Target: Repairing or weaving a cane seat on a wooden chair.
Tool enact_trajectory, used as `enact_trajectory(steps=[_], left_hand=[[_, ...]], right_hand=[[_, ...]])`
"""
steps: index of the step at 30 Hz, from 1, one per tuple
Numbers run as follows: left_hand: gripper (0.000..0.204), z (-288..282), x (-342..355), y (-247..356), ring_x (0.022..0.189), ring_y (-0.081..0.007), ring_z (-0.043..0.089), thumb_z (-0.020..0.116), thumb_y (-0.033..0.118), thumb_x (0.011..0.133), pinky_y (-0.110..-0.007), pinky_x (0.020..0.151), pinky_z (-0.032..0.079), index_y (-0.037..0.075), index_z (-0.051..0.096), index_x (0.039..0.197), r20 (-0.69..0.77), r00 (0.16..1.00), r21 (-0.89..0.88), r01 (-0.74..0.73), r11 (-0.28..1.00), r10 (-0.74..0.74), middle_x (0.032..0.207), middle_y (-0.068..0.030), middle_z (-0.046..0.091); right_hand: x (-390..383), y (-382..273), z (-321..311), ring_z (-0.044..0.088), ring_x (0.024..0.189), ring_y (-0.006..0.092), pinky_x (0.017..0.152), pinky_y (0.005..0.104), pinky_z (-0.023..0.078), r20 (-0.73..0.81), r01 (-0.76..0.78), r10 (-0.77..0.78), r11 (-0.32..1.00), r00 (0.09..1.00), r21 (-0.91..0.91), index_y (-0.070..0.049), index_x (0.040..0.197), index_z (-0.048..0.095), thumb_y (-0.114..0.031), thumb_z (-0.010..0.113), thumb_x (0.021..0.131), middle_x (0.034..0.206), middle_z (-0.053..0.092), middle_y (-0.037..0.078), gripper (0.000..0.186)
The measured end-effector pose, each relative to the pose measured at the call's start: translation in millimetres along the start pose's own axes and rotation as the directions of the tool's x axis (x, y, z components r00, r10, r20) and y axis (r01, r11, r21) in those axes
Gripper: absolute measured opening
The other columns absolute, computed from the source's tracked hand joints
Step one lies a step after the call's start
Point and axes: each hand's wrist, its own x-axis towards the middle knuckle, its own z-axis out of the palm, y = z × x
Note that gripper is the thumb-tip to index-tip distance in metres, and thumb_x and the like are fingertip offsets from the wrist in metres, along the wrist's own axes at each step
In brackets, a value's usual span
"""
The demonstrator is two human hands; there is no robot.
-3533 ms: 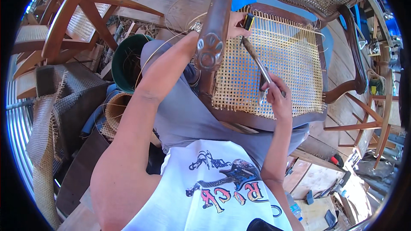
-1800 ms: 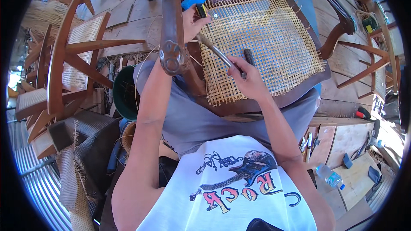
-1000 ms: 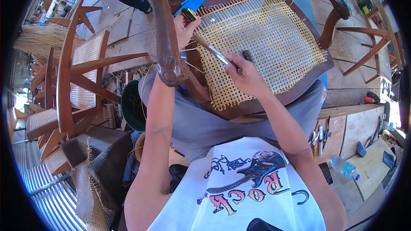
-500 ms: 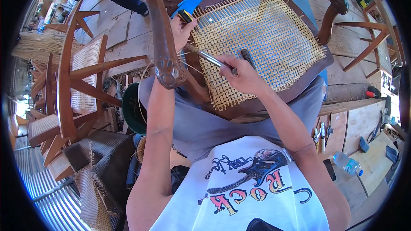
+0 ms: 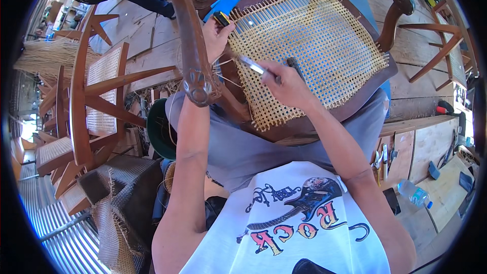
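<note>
- Seat of woven cane (image 5: 324, 35) lies on a dark frame (image 5: 373, 83)
- Left hand (image 5: 215, 38) holds a black-and-yellow tool (image 5: 221, 19) near its edge
- Right hand (image 5: 287, 84) grips a metal tool (image 5: 252, 65)

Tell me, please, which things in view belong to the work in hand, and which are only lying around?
Used in the work:
woven cane seat
silver-shafted tool, in the right hand
black-and-yellow tool, in the left hand

Apparently only lying around:
plastic bottle
green container
wooden chair at far left
</note>
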Motion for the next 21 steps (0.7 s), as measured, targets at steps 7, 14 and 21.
enact_trajectory(steps=[7, 14, 21], left_hand=[[0.016, -11, 6, -1, 0.085, -0.0102, 0.063, 0.069, 0.011, 0.092, -0.026, 0.078, 0.05, 0.002, 0.062, 0.102, -0.077, 0.997, 0.036, -0.027, 0.999, 0.03, 0.092, -0.0035, 0.067], [0.016, 3, 2, 14, 0.08, -0.0112, 0.064, 0.069, 0.012, 0.091, -0.027, 0.076, 0.051, 0.001, 0.063, 0.102, -0.052, 0.998, 0.066, -0.031, 0.997, 0.034, 0.088, -0.0036, 0.068], [0.021, 1, 4, 14, 0.082, -0.0116, 0.066, 0.07, 0.011, 0.091, -0.027, 0.076, 0.052, -0.001, 0.063, 0.107, -0.033, 0.994, 0.009, -0.109, 0.994, 0.109, 0.092, -0.0068, 0.07]], right_hand=[[-32, -11, -21, 0.058, 0.077, 0.008, 0.068, 0.0254, 0.046, -0.056, -0.132, 0.139, 0.985, 0.989, 0.116, -0.002, 0.125, 0.061, -0.011, 0.055, 0.096, 0.086, 0.064, 0.003, 0.031], [20, 12, -47, 0.059, 0.078, 0.0081, 0.07, 0.0252, 0.046, -0.41, -0.043, 0.094, 0.99, 0.907, 0.133, 0.002, 0.124, 0.061, -0.016, 0.055, 0.096, 0.082, 0.066, 0.005, 0.034], [27, 7, -56, 0.055, 0.072, 0.0094, 0.063, 0.0263, 0.044, -0.239, -0.064, 0.079, 0.995, 0.968, 0.072, 0.001, 0.122, 0.063, -0.017, 0.056, 0.094, 0.085, 0.066, 0.004, 0.034]])
